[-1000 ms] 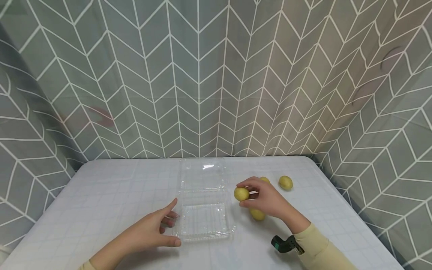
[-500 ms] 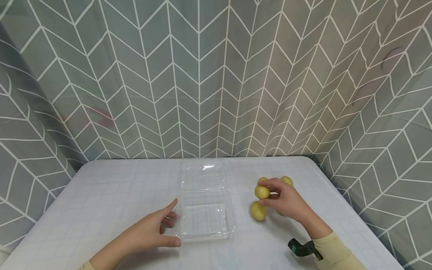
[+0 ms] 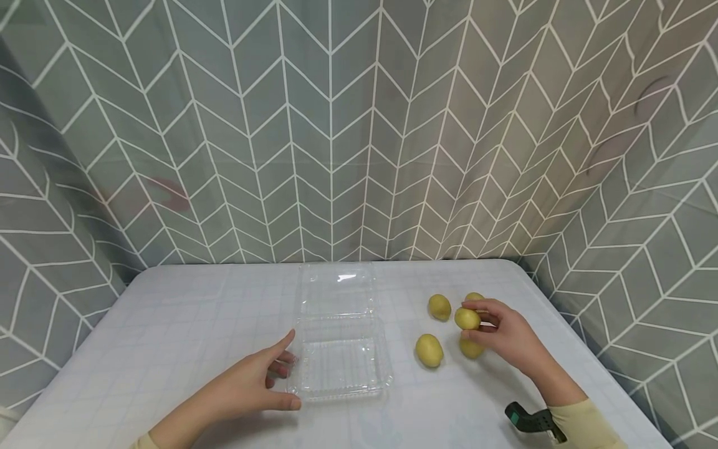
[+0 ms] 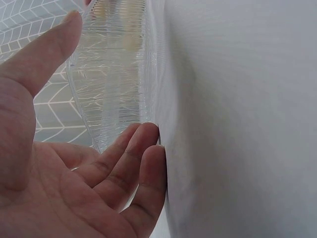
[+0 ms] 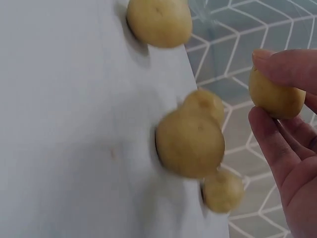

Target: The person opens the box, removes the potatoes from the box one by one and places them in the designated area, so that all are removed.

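Note:
My right hand (image 3: 502, 333) pinches a yellow lemon (image 3: 467, 318) between thumb and fingers, and the right wrist view shows this lemon (image 5: 276, 94) raised off the table. Several more lemons lie around it: one at front left (image 3: 429, 350), one at back left (image 3: 439, 307), and two partly covered by the hand or the held lemon. A clear plastic clamshell container (image 3: 339, 365) lies with its lid (image 3: 336, 290) laid back flat. Along its left side rests my left hand (image 3: 247, 383), thumb and fingers spread; in the left wrist view its fingertips (image 4: 148, 136) are right at the container's wall (image 4: 109, 84).
White patterned cloth covers the table (image 3: 185, 324). A grey curtain (image 3: 348, 137) with white chevron lines stands behind it and at both sides. A black wrist device (image 3: 527, 418) sticks out from the right sleeve (image 3: 586, 427).
My right hand has carried the lemon to the right, from near the container to above the other lemons. My left hand and the container have stayed in place.

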`<state>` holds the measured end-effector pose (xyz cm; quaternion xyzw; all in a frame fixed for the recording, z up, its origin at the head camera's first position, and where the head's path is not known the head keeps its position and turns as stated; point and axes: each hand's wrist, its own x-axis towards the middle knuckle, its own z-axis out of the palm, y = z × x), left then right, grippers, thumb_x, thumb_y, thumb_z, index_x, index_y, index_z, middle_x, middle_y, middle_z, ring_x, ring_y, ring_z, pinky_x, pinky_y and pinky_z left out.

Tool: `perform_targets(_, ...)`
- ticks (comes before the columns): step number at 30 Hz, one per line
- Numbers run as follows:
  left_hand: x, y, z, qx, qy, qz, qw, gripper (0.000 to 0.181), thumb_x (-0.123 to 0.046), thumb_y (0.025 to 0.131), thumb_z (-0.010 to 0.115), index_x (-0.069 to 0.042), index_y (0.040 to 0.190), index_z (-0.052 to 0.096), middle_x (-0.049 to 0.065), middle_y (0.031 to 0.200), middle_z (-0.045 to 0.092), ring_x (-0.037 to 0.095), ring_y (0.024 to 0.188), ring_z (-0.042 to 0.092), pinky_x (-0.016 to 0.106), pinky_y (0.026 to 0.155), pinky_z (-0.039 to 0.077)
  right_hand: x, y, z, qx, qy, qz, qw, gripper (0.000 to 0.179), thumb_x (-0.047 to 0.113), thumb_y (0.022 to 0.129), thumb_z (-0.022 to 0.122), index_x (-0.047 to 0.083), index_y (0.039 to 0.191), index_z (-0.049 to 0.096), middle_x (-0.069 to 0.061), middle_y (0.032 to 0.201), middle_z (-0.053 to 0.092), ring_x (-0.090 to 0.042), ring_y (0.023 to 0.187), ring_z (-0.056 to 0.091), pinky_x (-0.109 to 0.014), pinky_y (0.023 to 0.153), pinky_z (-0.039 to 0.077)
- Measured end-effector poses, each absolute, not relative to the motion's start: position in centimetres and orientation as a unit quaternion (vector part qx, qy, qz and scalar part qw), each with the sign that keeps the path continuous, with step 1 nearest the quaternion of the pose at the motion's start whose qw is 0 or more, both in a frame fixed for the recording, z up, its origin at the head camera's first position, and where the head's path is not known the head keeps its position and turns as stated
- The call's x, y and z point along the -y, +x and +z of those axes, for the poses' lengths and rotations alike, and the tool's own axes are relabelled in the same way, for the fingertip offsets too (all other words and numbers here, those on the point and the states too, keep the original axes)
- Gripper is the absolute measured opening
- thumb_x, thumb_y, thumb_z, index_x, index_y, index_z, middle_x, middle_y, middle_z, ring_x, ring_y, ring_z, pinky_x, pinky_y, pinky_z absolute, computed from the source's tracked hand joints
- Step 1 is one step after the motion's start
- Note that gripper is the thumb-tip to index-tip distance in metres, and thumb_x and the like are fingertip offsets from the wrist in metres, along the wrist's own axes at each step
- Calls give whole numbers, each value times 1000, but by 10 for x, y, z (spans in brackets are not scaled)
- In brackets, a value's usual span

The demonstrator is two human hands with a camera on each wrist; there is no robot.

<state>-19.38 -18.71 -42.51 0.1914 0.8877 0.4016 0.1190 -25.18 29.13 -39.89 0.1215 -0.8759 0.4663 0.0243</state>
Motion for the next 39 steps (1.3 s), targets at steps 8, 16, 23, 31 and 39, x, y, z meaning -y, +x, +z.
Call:
perform_targets(8,187,-194,-425,-886,191,405,122,113,-48,73,85,-8,158,22,1,132,57,18,109,60,29,80,52,-314,-247,-402,894,73,440,37,63,23,82,83,2,134,56,-21,136,52,-38,116,60,-23,80,54)
perform_targets(16,187,-193,-425,-883,194,409,124,112,-46,74,86,-8,158,21,1,133,57,20,109,60,29,80,52,-333,-244,-410,906,49,417,52,64,26,82,83,4,136,57,-20,133,55,-34,115,61,-22,78,53)
perform_targets(23,187,-193,-424,-888,187,402,123,112,-48,74,85,-9,158,22,0,132,57,18,109,59,29,80,52,-350,-243,-418,911,42,405,71,63,28,82,83,3,134,58,-19,132,56,2,101,60,-18,76,52)
perform_targets(31,186,-193,-425,-895,178,390,125,114,-50,73,85,-10,158,21,0,133,57,17,108,59,29,80,52,-358,-243,-425,913,18,404,47,69,31,83,82,1,138,54,-24,137,52,-37,119,57,-17,76,50)
perform_targets(39,186,-193,-424,-889,190,400,117,112,-46,73,86,-9,158,22,0,132,58,19,108,59,29,80,52,-364,-245,-434,916,1,400,32,71,28,82,83,-3,138,53,-28,137,49,-45,120,54,-19,75,51)
